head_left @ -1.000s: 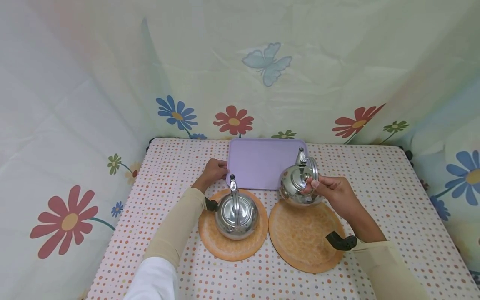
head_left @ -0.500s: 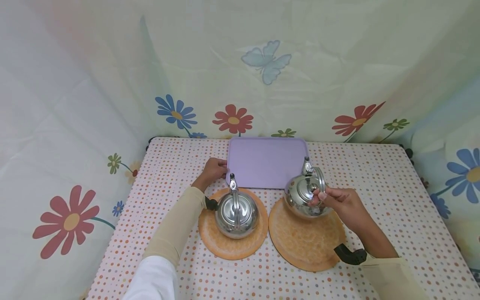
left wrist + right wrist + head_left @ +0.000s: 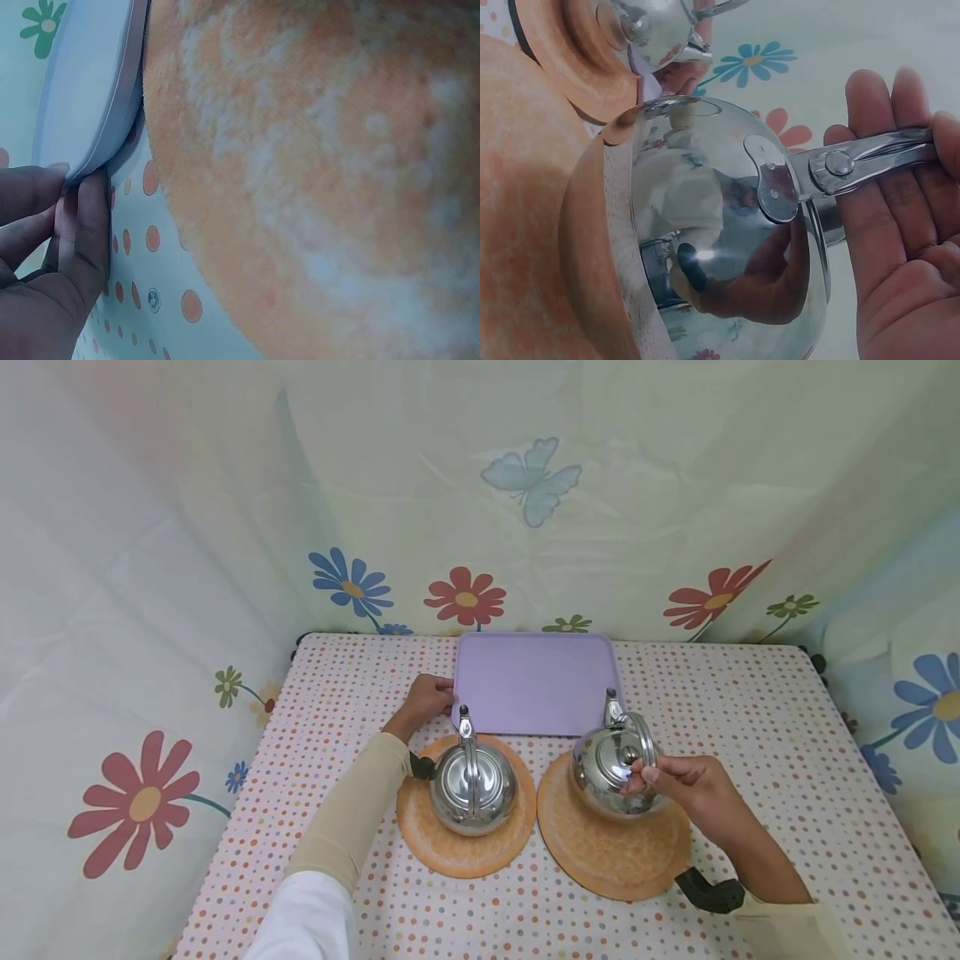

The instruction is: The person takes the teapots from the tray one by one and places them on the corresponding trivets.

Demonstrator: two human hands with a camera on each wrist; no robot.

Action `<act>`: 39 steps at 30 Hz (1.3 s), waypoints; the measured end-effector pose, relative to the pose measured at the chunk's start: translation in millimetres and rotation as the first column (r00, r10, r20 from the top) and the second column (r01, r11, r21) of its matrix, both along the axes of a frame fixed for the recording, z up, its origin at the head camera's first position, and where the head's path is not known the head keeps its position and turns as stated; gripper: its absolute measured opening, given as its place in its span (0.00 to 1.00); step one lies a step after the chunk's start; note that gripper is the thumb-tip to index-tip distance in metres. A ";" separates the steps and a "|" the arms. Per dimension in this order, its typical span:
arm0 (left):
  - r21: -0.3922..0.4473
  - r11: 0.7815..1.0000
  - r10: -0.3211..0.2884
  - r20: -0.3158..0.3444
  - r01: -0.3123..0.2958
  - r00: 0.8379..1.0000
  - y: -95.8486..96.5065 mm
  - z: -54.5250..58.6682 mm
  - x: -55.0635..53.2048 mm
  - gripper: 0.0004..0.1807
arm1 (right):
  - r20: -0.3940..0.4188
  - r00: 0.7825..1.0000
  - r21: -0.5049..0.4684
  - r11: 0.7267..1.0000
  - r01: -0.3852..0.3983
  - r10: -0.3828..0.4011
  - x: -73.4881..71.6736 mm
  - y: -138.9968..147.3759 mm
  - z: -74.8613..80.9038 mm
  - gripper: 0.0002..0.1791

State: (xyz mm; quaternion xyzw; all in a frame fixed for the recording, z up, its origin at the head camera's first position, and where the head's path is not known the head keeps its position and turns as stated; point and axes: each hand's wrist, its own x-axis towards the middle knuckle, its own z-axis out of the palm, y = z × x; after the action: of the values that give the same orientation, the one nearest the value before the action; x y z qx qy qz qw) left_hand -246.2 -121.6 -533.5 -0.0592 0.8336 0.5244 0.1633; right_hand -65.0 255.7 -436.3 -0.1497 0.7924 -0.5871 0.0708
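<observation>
A shiny steel kettle (image 3: 603, 768) hangs over the right round mat (image 3: 592, 860), its spout pointing away. My right hand (image 3: 693, 789) grips its handle; the right wrist view shows the fingers passing under the metal handle (image 3: 885, 157). At the back, my left hand (image 3: 426, 702) pinches the left edge of a lilac tray (image 3: 532, 685). Thumb and fingers meet at the tray's corner in the left wrist view, where the hand (image 3: 56, 255) sits beside the orange mat (image 3: 300, 187). A second steel kettle (image 3: 450, 802) stands on the left round mat (image 3: 465, 864).
A dotted cloth (image 3: 750, 735) covers the table. Behind it hangs a flowered curtain (image 3: 375, 485), also along both sides. The two round mats lie side by side in front of the tray. My left forearm (image 3: 352, 810) passes left of the second kettle.
My right hand has brought its kettle toward me and slightly right, from beside the tray to over the right mat. The left hand has stayed at the tray's edge.
</observation>
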 end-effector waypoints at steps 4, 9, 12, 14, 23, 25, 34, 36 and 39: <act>0.001 1.000 0.002 0.005 -0.002 1.000 -0.3 0.8 0.1 0.22 | 0.011 1.000 -0.023 1.000 0.002 -0.001 4.2 -0.4 -3.1 0.14; 0.002 1.000 0.004 0.007 -0.004 1.000 -0.8 0.8 0.3 0.21 | 0.017 1.000 -0.066 0.998 -0.016 0.017 10.9 -0.4 -9.2 0.15; -0.002 1.000 0.010 0.001 -0.010 1.000 -0.6 1.0 0.6 0.21 | 0.014 0.999 -0.088 0.995 -0.040 0.041 14.7 -1.0 -11.7 0.14; -0.001 1.000 0.011 -0.003 -0.011 1.000 -0.6 1.2 0.8 0.20 | 0.006 0.999 -0.092 0.994 -0.053 0.054 16.6 -1.5 -12.9 0.14; -0.007 1.000 0.007 0.005 -0.007 1.000 0.2 2.2 2.4 0.20 | 0.007 0.999 -0.086 0.995 -0.041 0.042 23.2 -2.5 -18.5 0.16; -0.012 1.000 0.009 0.005 -0.009 1.000 0.3 2.9 2.6 0.20 | 0.016 0.999 -0.074 0.997 -0.034 0.035 25.4 -2.8 -19.4 0.15; -0.004 1.000 0.002 -0.012 -0.002 1.000 0.5 1.9 2.3 0.21 | 0.006 0.996 -0.155 0.984 -0.087 0.089 33.3 -3.1 -28.5 0.15; -0.004 1.000 0.005 -0.013 -0.005 1.000 0.2 1.4 2.1 0.21 | -0.012 0.991 -0.209 0.969 -0.134 0.135 35.0 -2.7 -33.3 0.16; 0.003 1.000 0.009 -0.014 -0.009 1.000 -0.5 1.0 1.6 0.21 | -0.057 0.980 -0.281 0.939 -0.197 0.188 37.3 -2.0 -40.5 0.18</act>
State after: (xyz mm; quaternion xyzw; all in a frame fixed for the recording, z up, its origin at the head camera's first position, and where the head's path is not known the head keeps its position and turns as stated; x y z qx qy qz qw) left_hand -244.6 -122.1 -532.6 -0.0589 0.8336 0.5267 0.1553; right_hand -27.7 253.8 -476.8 -0.2436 0.6820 -0.6831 0.0941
